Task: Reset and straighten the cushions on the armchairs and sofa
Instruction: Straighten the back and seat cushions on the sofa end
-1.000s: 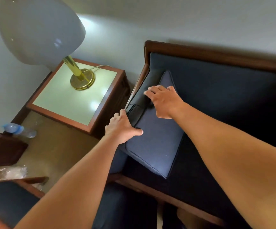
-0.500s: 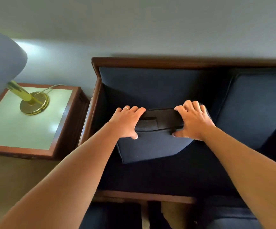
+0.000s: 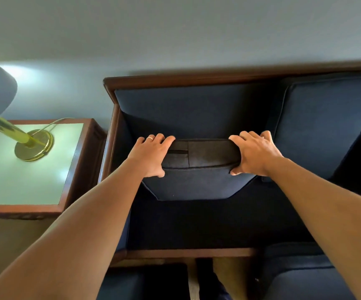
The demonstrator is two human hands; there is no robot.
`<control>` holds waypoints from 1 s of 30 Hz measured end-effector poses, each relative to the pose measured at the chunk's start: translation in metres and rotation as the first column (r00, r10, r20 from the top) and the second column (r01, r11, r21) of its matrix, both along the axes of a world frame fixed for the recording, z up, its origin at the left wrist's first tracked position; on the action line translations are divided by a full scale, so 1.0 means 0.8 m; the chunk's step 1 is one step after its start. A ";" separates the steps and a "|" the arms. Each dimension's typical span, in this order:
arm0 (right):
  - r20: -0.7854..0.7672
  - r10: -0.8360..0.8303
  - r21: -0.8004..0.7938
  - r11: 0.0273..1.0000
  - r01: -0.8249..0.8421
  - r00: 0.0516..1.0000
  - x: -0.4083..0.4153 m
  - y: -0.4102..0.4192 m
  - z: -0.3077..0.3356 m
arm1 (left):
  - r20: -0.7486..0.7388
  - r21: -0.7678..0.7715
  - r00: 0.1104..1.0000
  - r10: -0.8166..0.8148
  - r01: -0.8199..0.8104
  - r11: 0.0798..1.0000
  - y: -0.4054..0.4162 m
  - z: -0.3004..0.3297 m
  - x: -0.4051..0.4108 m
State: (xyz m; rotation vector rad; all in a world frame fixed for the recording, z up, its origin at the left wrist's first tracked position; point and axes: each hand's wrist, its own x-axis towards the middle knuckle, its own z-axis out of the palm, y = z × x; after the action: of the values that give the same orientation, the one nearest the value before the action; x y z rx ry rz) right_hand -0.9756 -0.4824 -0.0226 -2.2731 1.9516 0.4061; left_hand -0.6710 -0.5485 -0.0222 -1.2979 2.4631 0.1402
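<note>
A navy back cushion (image 3: 197, 182) is gripped along its top edge by the left hand (image 3: 151, 155) and right hand (image 3: 254, 154), fingers curled over, not yet seated against the sofa (image 3: 188, 100) backrest (the neighbouring cushion (image 3: 322, 126) appears straightened).

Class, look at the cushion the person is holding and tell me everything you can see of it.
The back cushion is dark navy woven fabric with piped seams and angled lower corners. Its upturned edge shows a darker panel with a short slit, perhaps a zip. It stands tilted at the sofa's left end, lower edge on the seat. The left hand and right hand grip its top corners.
</note>
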 end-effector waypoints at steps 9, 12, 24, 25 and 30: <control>-0.070 0.145 0.028 0.989 -0.143 0.987 0.040 -0.035 0.088 | -0.254 0.154 0.946 0.202 -0.167 0.974 0.013 -0.010 0.041; -0.105 0.174 0.066 0.984 -0.168 0.979 0.067 -0.042 0.100 | -0.274 0.245 0.914 0.299 -0.235 0.941 0.021 -0.019 0.051; -0.078 0.172 -0.033 0.984 -0.175 0.982 0.095 -0.051 0.068 | -0.406 0.290 0.851 0.333 -0.225 0.930 0.017 -0.006 -0.060; -0.035 0.176 -0.048 0.983 -0.178 0.984 0.093 -0.051 0.066 | -0.388 0.294 0.859 0.333 -0.227 0.929 0.015 -0.006 -0.064; 0.442 -0.081 -0.004 0.996 0.092 0.893 0.068 -0.049 0.056 | -0.363 0.325 0.854 0.372 -0.258 0.910 -0.006 -0.012 -0.040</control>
State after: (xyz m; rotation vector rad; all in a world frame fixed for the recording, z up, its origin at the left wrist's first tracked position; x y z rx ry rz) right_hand -0.9216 -0.5219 0.0219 -2.0481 1.8122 -0.1401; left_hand -0.7031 -0.5532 -0.0315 -1.6802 2.4113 0.8925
